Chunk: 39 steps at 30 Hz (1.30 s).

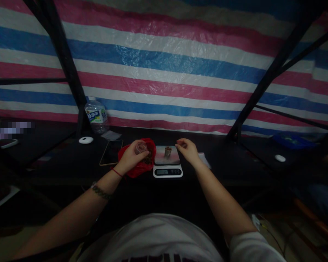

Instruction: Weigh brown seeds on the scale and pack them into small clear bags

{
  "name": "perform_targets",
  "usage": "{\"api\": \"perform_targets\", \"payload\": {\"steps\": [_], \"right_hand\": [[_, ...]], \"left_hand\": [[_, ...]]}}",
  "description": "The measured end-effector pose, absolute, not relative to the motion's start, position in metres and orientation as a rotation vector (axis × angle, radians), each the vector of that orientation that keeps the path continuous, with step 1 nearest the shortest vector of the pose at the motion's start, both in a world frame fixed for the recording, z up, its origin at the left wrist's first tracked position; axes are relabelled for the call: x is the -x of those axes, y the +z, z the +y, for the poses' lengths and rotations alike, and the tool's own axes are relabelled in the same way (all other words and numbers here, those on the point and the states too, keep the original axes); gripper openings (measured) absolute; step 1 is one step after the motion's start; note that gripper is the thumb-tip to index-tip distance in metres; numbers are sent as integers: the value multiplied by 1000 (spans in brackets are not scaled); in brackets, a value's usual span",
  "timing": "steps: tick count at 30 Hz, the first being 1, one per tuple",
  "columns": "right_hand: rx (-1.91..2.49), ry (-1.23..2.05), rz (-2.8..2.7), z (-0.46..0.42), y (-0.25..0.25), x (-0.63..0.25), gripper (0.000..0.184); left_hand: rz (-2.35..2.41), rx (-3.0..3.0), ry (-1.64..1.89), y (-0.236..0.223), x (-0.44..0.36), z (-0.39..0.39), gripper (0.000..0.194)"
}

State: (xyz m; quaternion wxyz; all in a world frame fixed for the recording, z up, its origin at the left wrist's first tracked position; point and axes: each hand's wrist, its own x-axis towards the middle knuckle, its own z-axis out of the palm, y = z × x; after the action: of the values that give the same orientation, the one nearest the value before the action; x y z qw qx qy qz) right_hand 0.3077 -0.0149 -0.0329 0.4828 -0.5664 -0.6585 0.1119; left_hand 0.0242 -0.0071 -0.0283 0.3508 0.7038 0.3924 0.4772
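Note:
A white kitchen scale (168, 174) with a lit display stands on the black table before me. On its metal plate rests a small clear packet or cup (167, 152) with brownish contents; which of the two, I cannot tell. Left of the scale is a red plastic bag (136, 170), its mouth spread around small brown pieces. My left hand (132, 156) is over this bag, fingers curled round a small clear plastic container (141, 148). Just right of the plate, my right hand (188, 150) has thumb and fingers drawn together; anything between them is too small to see.
A phone (111, 153) lies left of the red bag. Behind it stand a large plastic bottle (96, 115) and a clear sachet (111, 135). White round devices (86, 140) sit on both sides. Plastic film (204, 160) lies beyond my right wrist. Dark metal posts flank the striped sheet (164, 80).

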Motion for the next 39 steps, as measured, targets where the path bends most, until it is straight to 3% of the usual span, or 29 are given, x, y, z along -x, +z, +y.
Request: {"api": "perform_targets", "payload": {"steps": [7,10,14,18,21,24,28,30,36,39], "right_hand": [[1062,724,-1785,-66,3,-287,37],[1016,822,-1917,-87,11,-260,30],[990,746,-2107,-100,13,-234,21],[1165,694,-2169,-100,10,-228,25],[1222,650,-2111,-97,13,-235,17],[1130,644,-2040,-93,19,-249,31],[1117,588,-2019,-89,26,-266,40],[1140,586,-2067,-90,29,-269,38],[1191,543,-2165,-102,31,-248,29],[1165,621,-2203,-109,29,-232,15]], "left_hand": [[1022,-2124,1137,-9,-37,-40,41],[1050,-2302,1053,-6,-44,-54,41],[992,-2483,996,-6,-54,-71,38],[961,-2613,916,-3,-60,-84,33],[968,-2651,915,1,-56,-82,47],[943,-2655,888,3,-47,-72,64],[869,-2670,799,5,-37,-58,51],[881,-2695,799,4,-35,-54,51],[799,-2661,905,2,-46,-69,78],[745,-2509,918,-1,-56,-81,63]]}}
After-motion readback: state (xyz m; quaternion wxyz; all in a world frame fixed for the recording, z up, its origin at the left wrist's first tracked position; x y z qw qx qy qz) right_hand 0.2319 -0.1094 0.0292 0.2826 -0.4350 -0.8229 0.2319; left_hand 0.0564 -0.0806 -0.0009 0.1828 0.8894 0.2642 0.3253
